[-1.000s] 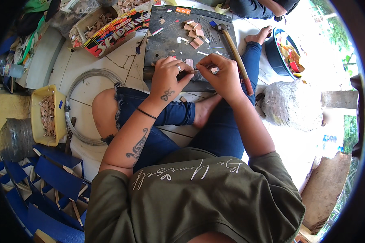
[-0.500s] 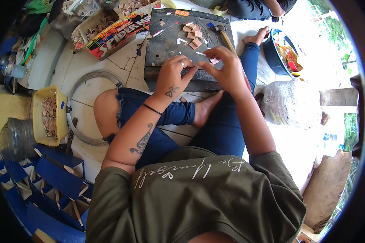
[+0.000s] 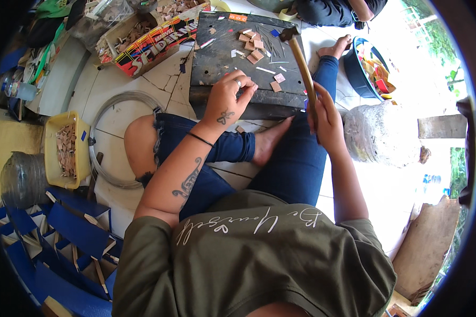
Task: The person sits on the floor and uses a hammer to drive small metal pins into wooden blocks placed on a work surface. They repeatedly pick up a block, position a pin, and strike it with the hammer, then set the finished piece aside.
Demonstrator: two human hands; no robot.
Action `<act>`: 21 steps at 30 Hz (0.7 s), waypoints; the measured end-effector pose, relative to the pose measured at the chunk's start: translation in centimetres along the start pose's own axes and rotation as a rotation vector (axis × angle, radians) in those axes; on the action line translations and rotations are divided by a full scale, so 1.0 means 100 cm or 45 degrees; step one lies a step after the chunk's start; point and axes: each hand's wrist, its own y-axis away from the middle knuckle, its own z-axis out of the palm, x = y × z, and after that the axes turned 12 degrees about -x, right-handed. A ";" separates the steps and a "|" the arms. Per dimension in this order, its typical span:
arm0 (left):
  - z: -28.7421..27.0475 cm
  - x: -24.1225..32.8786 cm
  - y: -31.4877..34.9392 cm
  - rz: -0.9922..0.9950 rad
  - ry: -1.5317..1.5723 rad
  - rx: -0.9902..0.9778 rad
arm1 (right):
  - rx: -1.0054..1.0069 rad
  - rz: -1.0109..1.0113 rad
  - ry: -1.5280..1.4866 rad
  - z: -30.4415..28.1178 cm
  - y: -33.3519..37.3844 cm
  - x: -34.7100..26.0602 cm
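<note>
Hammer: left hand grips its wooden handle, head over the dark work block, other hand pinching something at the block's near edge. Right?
Not quite. The head view shows the right hand gripping the hammer; the left hand does the pinching at the dark work block. The rest stands.

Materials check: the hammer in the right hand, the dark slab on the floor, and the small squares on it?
Hammer: pale brown handle, looks like bare wood; dark head, probably metal. Right hand grips the handle. Slab: dark grey, matte, scratched and scuffed; metal or stone, can't tell. Small squares: tan, flat, matte; likely wood or leather offcuts.
</note>
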 end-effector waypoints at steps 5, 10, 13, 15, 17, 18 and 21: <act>0.002 0.001 0.000 -0.052 0.028 -0.047 | -0.152 -0.117 0.357 0.011 0.066 -0.035; 0.003 0.004 0.001 -0.108 0.087 -0.040 | 0.065 -0.497 0.757 0.021 0.082 -0.040; 0.004 0.003 0.001 -0.103 0.075 -0.036 | -0.019 -0.398 0.893 0.021 0.083 -0.038; 0.004 0.002 0.001 -0.092 0.076 -0.032 | 0.009 -0.447 0.888 0.022 0.084 -0.038; 0.004 0.001 0.001 -0.083 0.064 -0.033 | 0.031 -0.481 0.879 0.023 0.084 -0.038; 0.005 0.000 0.002 -0.081 0.053 -0.035 | 0.033 -0.488 0.862 0.023 0.084 -0.038; 0.005 -0.001 0.002 -0.057 0.038 -0.047 | -0.012 -0.442 0.871 0.024 0.083 -0.037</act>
